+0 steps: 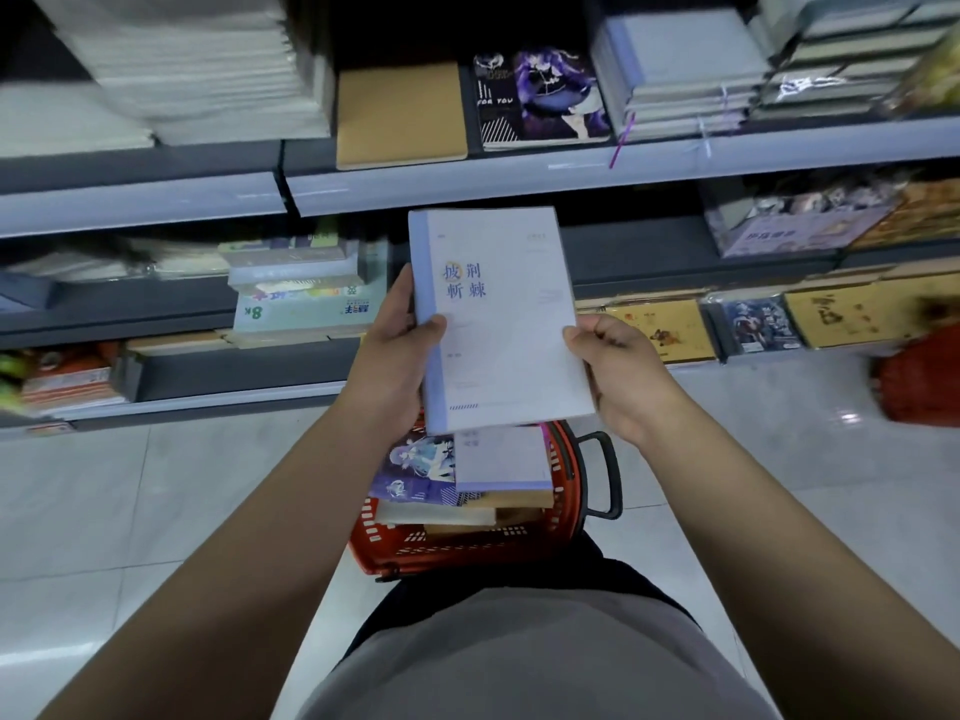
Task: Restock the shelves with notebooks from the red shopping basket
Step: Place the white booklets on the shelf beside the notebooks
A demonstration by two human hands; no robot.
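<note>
1. Both hands grip one white notebook (498, 319) with a lilac spine: left hand (397, 350) curls round its left edge, right hand (618, 371) pinches the right edge.
2. It's held up over the red shopping basket (467, 548) on the floor, in front of the shelves (467, 184).
3. More notebooks (467, 480) are piled in the basket.

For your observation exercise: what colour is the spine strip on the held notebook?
Pale lavender-blue, along the left edge of the white notebook, seen in the head view.
</note>
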